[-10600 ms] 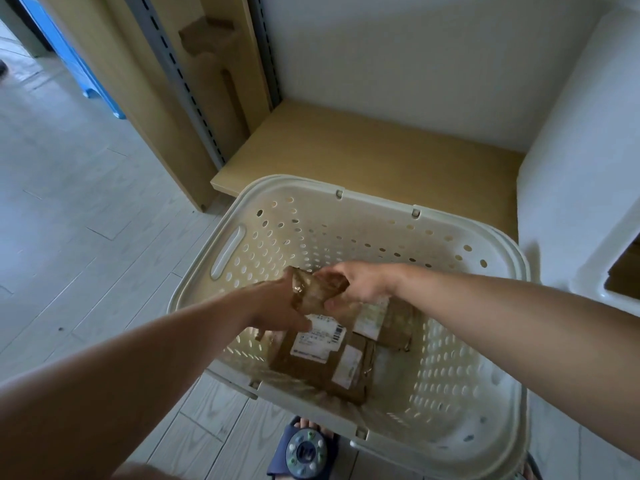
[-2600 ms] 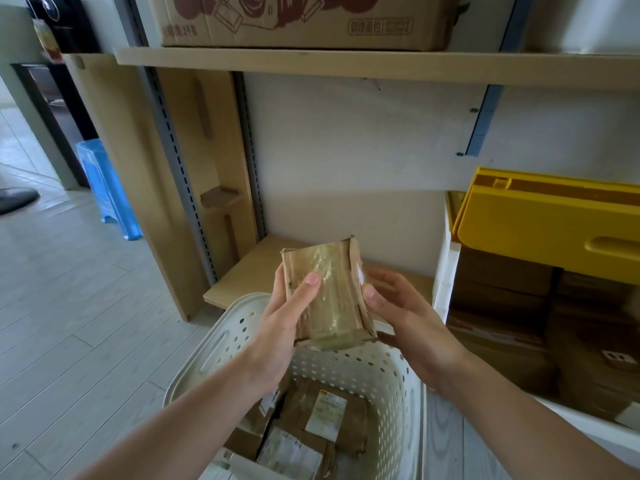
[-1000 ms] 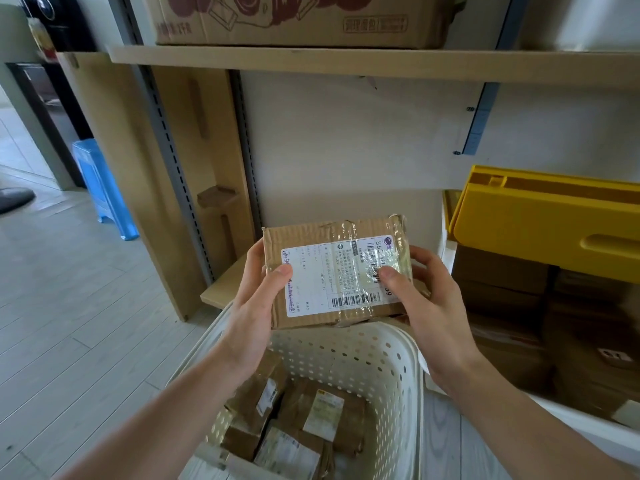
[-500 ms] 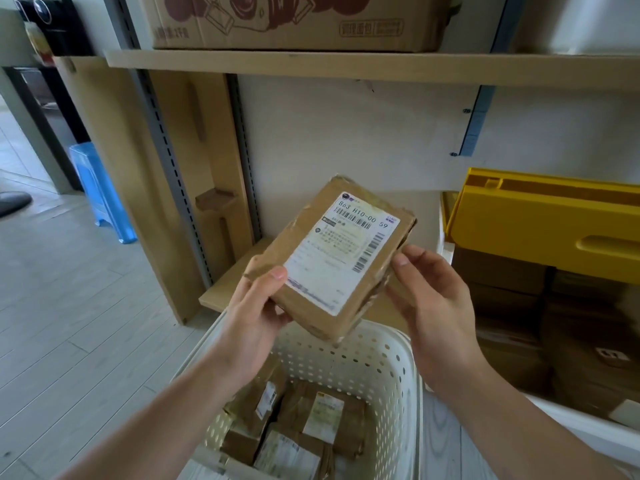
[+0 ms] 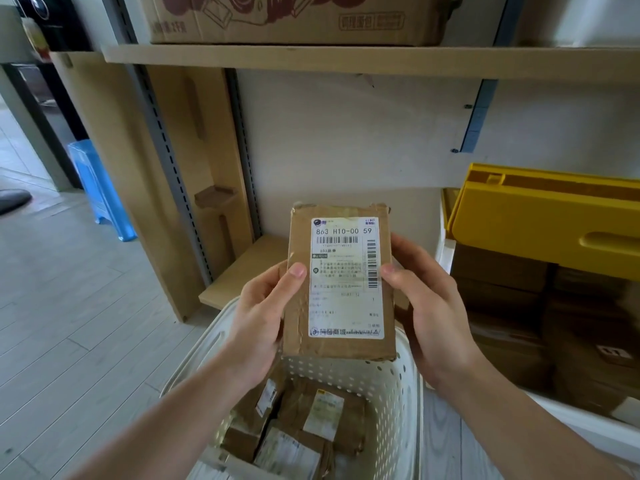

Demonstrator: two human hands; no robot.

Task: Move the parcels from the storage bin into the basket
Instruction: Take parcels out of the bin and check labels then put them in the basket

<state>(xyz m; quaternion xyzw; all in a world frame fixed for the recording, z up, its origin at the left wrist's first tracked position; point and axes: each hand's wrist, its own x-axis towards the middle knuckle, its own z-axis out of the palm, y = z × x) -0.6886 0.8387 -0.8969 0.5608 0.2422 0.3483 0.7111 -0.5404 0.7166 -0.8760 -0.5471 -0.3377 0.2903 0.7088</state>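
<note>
A brown cardboard parcel [image 5: 341,282] with a white shipping label faces me, held upright above the basket. My left hand [image 5: 265,317] grips its left edge and my right hand [image 5: 427,306] grips its right edge. Below it stands the white perforated basket [image 5: 398,386], with several brown parcels [image 5: 304,424] lying inside. On the right, the storage bin [image 5: 446,251] has a white frame and a raised yellow lid [image 5: 547,216]; more brown parcels [image 5: 502,271] are stacked inside it.
A wooden shelf board [image 5: 311,57] overhead carries a large cardboard box [image 5: 294,19]. A low wooden shelf [image 5: 249,268] sits behind the basket. A blue plastic stool [image 5: 100,192] stands on the pale floor at the left.
The parcel has been turned in my hands from tilted to upright, its label now square to me. Both hands stay on its sides above the basket.
</note>
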